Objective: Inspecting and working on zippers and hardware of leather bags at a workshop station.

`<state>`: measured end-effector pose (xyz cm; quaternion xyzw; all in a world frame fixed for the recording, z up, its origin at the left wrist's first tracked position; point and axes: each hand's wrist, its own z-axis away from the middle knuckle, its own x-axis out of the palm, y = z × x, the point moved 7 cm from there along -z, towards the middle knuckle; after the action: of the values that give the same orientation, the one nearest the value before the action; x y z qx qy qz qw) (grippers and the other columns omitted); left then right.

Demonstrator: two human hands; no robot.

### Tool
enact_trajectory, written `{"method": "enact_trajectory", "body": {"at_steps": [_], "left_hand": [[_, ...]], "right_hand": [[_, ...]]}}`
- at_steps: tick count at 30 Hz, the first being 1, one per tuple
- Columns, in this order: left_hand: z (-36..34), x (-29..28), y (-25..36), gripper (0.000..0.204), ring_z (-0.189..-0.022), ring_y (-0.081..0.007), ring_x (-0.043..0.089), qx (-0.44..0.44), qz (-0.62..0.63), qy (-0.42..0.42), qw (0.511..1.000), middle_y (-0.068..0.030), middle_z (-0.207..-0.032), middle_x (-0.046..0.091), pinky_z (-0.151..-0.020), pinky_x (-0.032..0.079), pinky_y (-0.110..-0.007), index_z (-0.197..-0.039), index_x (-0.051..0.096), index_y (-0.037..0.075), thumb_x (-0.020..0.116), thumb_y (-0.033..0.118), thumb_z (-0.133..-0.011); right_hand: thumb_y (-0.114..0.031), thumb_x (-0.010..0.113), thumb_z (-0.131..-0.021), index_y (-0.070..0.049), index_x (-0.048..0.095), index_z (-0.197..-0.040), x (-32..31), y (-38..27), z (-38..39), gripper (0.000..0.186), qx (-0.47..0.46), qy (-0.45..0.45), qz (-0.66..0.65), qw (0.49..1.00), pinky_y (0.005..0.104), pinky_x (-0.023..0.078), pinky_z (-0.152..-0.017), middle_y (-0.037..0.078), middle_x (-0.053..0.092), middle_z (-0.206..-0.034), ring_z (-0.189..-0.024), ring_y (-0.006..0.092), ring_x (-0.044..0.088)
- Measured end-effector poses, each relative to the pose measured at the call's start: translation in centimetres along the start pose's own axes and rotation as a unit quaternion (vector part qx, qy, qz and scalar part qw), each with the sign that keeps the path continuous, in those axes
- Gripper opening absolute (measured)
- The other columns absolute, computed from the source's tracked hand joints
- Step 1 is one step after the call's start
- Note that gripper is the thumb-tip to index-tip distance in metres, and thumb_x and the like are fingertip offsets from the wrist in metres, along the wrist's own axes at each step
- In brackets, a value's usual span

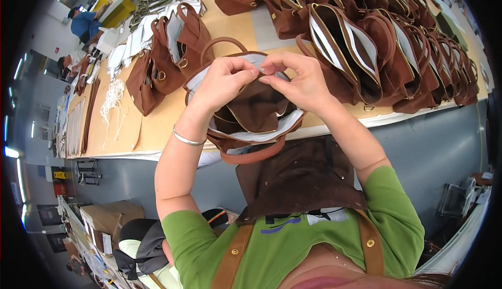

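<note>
A brown handbag (253, 154) stands wide open on the table before me, its grey lining and gold-toothed zipper (257, 131) showing. Over its far rim my left hand (226, 81) pinches the zipper's far end between thumb and forefinger; a silver bangle is on that wrist. Close beside it, almost fingertip to fingertip, my right hand (302, 81) is closed in a pinch at the same spot. Whatever lies between the right fingertips is too small to tell. The bag's far handle (226, 41) arches behind my left hand, and the near handle (253, 155) hangs toward me.
Several similar brown bags (345, 54) crowd the table's right side, with more bags (180, 48) at the left. White cords (113, 100) and brown strips (90, 116) lie farther left. The table's near edge (151, 155) runs in front of me. Other people (86, 23) are in the background.
</note>
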<state>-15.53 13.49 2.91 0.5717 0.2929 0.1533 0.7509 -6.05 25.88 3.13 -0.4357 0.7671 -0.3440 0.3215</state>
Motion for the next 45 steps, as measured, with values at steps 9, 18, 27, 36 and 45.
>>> {"method": "enact_trajectory", "body": {"at_steps": [9, 18, 27, 36, 45], "left_hand": [[-2.3, -2.1, -1.1, 0.023, -0.067, -0.0141, 0.063, 0.085, -0.266, 0.206, 0.938, -0.0065, -0.076, 0.069, -0.064, 0.049, -0.030, -0.089, 0.072, 0.002, 0.059, 0.021, -0.090], [-2.2, -0.2, -1.1, 0.012, -0.076, -0.0081, 0.056, 0.123, -0.009, 0.051, 0.991, -0.0021, -0.088, 0.063, -0.070, 0.047, -0.024, -0.102, 0.061, 0.001, 0.056, 0.010, -0.097], [0.5, 0.8, 0.7, 0.012, -0.081, -0.0135, 0.060, 0.177, -0.130, -0.002, 0.976, -0.0045, -0.088, 0.064, -0.073, 0.048, -0.029, -0.090, 0.066, -0.001, 0.069, 0.005, -0.081], [1.4, 1.0, 1.6, 0.014, -0.089, -0.0224, 0.062, 0.187, -0.174, 0.036, 0.966, -0.0107, -0.094, 0.065, -0.082, 0.048, -0.032, -0.091, 0.069, 0.000, 0.072, 0.009, -0.082], [2.1, 1.3, 1.3, 0.013, -0.089, -0.0128, 0.057, 0.163, -0.190, 0.062, 0.966, -0.0040, -0.104, 0.058, -0.077, 0.046, -0.026, -0.090, 0.069, 0.000, 0.074, 0.010, -0.083]], "right_hand": [[0.002, 0.070, -0.080, -0.006, 0.053, -0.119, 2.9, -0.2, 0.8, 0.043, -0.042, -0.187, -0.043, 0.981, 0.0298, 0.051, -0.073, 0.002, 0.061, -0.080, -0.074, 0.0158, 0.060], [-0.002, 0.071, -0.082, -0.006, 0.054, -0.111, 1.1, 2.3, -0.3, 0.034, 0.054, -0.115, -0.133, 0.983, 0.0215, 0.046, -0.071, -0.003, 0.056, -0.086, -0.076, 0.0058, 0.053], [-0.002, 0.074, -0.081, -0.007, 0.055, -0.109, 0.5, 3.4, -0.5, 0.035, 0.105, -0.066, -0.180, 0.976, 0.0185, 0.047, -0.067, -0.002, 0.058, -0.089, -0.075, 0.0030, 0.055], [-0.013, 0.070, -0.087, 0.002, 0.065, -0.111, 0.8, 4.3, -0.4, 0.029, 0.231, -0.196, -0.205, 0.931, 0.0212, 0.051, -0.068, 0.005, 0.067, -0.090, -0.075, 0.0070, 0.061], [-0.009, 0.073, -0.083, 0.002, 0.065, -0.109, 0.8, 5.0, -0.1, 0.029, 0.257, -0.176, -0.208, 0.927, 0.0228, 0.053, -0.075, 0.006, 0.069, -0.092, -0.081, 0.0091, 0.064]]}}
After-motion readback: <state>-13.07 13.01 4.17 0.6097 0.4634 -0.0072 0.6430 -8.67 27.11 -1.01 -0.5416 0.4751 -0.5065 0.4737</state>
